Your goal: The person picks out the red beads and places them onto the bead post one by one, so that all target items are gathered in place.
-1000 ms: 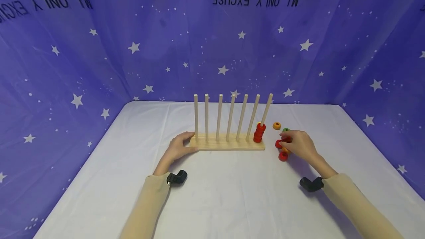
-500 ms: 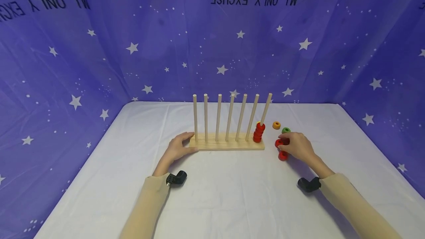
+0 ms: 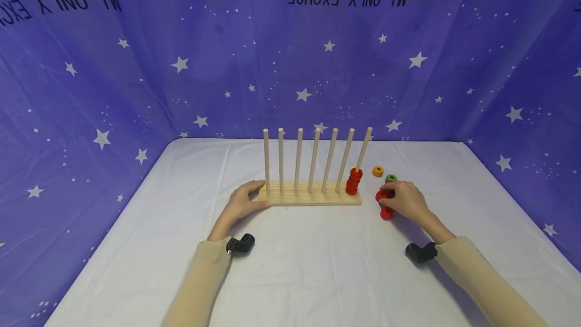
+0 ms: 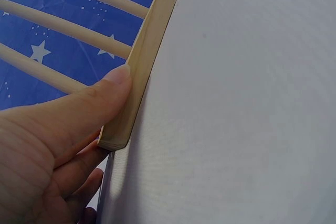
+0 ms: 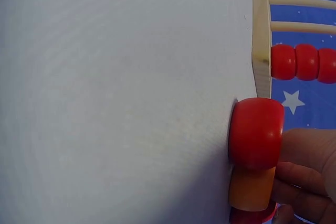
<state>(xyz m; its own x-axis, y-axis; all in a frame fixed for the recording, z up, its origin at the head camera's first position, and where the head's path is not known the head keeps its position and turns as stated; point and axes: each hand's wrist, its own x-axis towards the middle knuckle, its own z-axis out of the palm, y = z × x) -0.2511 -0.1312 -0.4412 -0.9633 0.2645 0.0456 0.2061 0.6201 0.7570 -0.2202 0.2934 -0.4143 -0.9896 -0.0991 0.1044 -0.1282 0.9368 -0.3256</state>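
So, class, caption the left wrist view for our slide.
The left hand grips one end of a wooden base set with round pegs.

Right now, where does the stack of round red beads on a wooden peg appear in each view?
Head: red bead stack, right of centre, slightly below.
Left wrist: not in it.
Right wrist: the stack is at the upper right edge.
Shared landmark: pale rectangular wooden base.

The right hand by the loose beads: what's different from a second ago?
The right hand has shifted slightly left, showing more of the green bead and hiding an orange bead from the head view. Whether it grips anything is unclear. The left hand stays on the peg stand; the red stack is unchanged.
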